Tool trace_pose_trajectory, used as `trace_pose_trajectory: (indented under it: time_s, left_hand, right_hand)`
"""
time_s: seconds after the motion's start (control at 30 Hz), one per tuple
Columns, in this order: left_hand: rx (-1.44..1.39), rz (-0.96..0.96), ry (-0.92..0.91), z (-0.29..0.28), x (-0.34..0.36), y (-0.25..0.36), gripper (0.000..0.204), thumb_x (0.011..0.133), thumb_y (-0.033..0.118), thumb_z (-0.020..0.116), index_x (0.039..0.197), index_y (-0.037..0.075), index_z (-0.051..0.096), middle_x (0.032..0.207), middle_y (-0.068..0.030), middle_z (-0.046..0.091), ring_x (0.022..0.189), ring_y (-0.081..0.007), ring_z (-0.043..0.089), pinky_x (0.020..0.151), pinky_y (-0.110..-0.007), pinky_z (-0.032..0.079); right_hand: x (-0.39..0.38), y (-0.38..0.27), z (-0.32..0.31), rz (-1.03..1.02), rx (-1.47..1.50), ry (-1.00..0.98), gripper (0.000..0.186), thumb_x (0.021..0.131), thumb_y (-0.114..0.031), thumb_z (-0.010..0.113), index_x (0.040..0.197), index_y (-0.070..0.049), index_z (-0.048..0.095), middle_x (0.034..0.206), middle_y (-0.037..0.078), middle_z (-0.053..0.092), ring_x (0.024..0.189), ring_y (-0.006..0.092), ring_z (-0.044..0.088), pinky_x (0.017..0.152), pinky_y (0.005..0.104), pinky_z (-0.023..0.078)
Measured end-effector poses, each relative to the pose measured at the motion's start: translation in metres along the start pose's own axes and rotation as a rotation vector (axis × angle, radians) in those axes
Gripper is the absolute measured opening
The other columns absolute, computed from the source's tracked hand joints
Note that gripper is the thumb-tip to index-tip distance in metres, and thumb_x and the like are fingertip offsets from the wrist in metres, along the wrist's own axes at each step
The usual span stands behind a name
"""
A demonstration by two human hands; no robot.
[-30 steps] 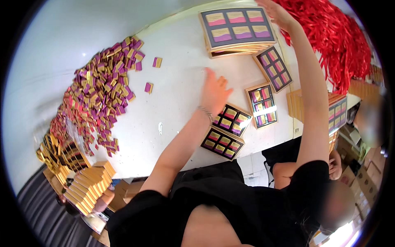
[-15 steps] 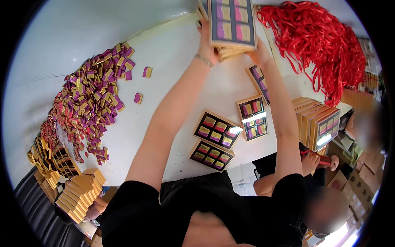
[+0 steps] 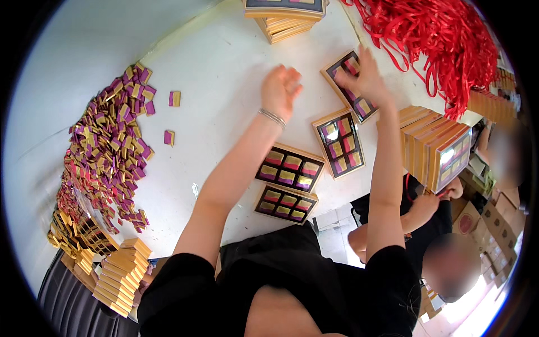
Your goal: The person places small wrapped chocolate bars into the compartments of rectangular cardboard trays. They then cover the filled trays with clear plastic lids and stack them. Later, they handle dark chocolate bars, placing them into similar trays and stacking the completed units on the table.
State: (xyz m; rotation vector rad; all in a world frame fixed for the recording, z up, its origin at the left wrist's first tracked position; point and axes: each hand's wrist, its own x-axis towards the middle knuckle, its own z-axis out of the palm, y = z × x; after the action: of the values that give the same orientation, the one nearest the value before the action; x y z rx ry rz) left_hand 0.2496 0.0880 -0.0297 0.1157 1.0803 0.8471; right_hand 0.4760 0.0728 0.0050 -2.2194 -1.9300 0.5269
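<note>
My left hand (image 3: 281, 89) hovers over the white table (image 3: 224, 73) with its fingers curled in and nothing in them; a bracelet sits on the wrist. My right hand (image 3: 366, 78) is spread out over the far flat gift box (image 3: 343, 68), which holds purple and gold packets. Whether it touches the box I cannot tell. Three more filled boxes lie nearer me: one (image 3: 339, 143) below the right hand, two (image 3: 291, 168) (image 3: 285, 203) under my left forearm. A stack of gold boxes (image 3: 286, 19) stands at the table's far edge, beyond both hands.
A big heap of loose purple and gold packets (image 3: 106, 151) covers the table's left side. Red ribbons (image 3: 443, 39) are piled at the far right. Gold boxes stand on edge (image 3: 435, 146) at right, gold lids (image 3: 115, 275) lie at lower left. Another person's hand (image 3: 424, 205) works at right.
Both hands have let go of the far stack of boxes and drawn back. The left hand now hangs curled over the table and the right has moved to the far filled box.
</note>
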Motion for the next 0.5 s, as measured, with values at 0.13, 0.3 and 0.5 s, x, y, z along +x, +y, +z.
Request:
trace_pose_trajectory:
  time_s: [0.13, 0.3, 0.5]
  left_hand:
    - [0.071, 0.295, 0.2, 0.021, -0.037, -0.016, 0.056, 0.091, 0.045, 0.052, 0.135, 0.014, 0.038, 0.128, -0.0081, 0.053, 0.122, -0.022, 0.047, 0.102, -0.046, 0.033]
    - [0.255, 0.712, 0.027, 0.026, -0.042, 0.131, 0.096, 0.085, 0.07, 0.043, 0.151, 0.012, 0.003, 0.157, -0.0143, 0.009, 0.146, -0.0267, 0.002, 0.113, -0.053, -0.002]
    - [0.084, 0.797, -0.374, 0.135, -0.03, 0.16, 0.074, 0.092, 0.065, 0.037, 0.134, 0.004, 0.046, 0.135, -0.011, 0.051, 0.123, -0.0271, 0.047, 0.105, -0.04, 0.037]
  right_hand:
    - [-0.028, -0.023, 0.001, 0.129, -0.415, 0.115, 0.105, 0.063, -0.047, 0.079, 0.147, -0.009, 0.028, 0.131, 0.021, 0.049, 0.122, 0.0308, 0.048, 0.096, 0.0385, 0.043]
    - [0.034, -0.083, -0.1, 0.101, 0.247, 0.377, 0.082, 0.077, -0.042, 0.068, 0.14, -0.001, 0.036, 0.124, 0.025, 0.054, 0.116, 0.0341, 0.053, 0.097, 0.0453, 0.041]
    - [0.109, -0.222, -0.139, 0.089, -0.162, 0.317, 0.084, 0.086, -0.054, 0.05, 0.143, 0.003, 0.027, 0.138, 0.027, 0.041, 0.123, 0.0416, 0.043, 0.099, 0.0574, 0.036]
